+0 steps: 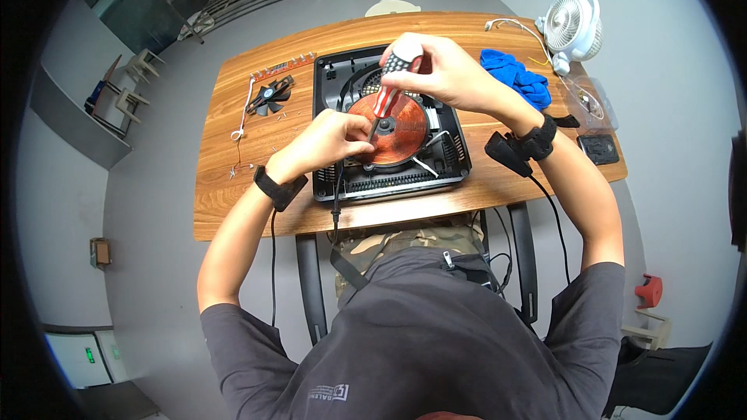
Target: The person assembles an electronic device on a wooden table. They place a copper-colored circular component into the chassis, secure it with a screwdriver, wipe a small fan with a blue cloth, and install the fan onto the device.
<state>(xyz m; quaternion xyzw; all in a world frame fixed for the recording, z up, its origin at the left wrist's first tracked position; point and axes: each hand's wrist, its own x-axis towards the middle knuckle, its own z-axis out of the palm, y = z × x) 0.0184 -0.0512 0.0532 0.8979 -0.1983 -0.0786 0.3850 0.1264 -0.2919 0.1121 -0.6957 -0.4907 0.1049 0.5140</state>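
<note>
My right hand (440, 70) is wrapped round the red, white and black handle of a screwdriver (387, 101), tilted with its shaft pointing down and left. At the shaft's lower end, the thumb and fingers of my left hand (346, 138) are pinched together; whatever sits between them is too small to tell. Both hands are over a round copper coil (403, 134) inside an opened black appliance housing (389, 189), which looks like an induction cooker base. A black power cord (336, 206) runs off the housing's near edge.
Left of the housing lie a black fan (270, 96), an orange circuit strip (284, 67) and several small screws. To the right are a blue cloth (517, 78), a white desk fan (572, 27), a clear plastic container (595, 105) and a black tray-like item (597, 149).
</note>
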